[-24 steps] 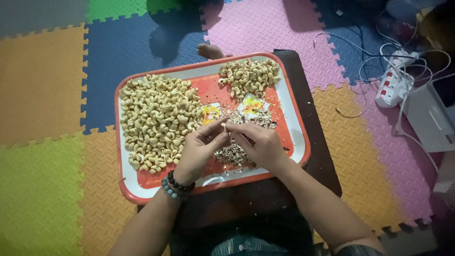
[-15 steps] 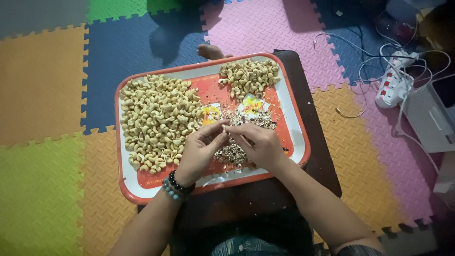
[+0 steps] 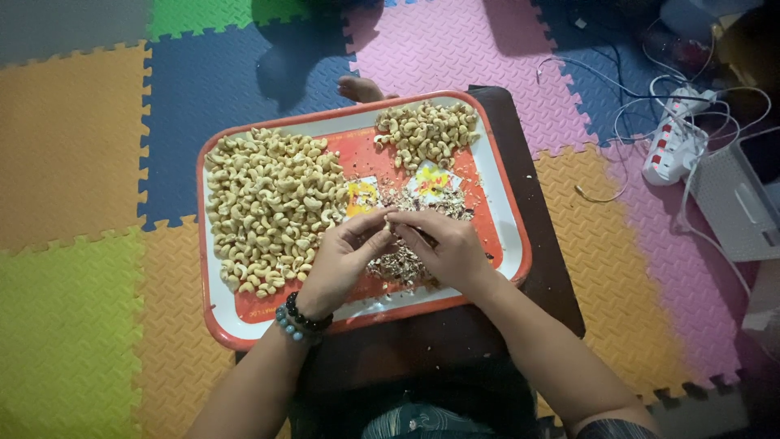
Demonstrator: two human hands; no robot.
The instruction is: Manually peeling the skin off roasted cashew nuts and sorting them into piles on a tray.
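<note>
Above the tray's (image 3: 218, 313) near-centre husk pile (image 3: 398, 264), left hand (image 3: 341, 260) and right hand (image 3: 451, 248) pinch one cashew (image 3: 388, 216) between meeting fingertips; both equally near; its long axis cannot be told; unpeeled heap (image 3: 272, 207) lies leftward.

A tray (image 3: 508, 213) lies on a low table (image 3: 546, 268), and the table stands on a floor of foam mats (image 3: 73, 146). On the left part of the tray lies a large heap of cashew nuts (image 3: 272, 207). A smaller heap of cashews (image 3: 428, 132) lies at the far right corner. Between them, nearer to the person, lies a pile of husk bits (image 3: 402, 262). Over this pile the left hand (image 3: 341, 260) and the right hand (image 3: 451, 248) meet, fingertips touching. To the right of the table, on the mats, lies a power strip (image 3: 674, 138) with cables (image 3: 617, 106).
</note>
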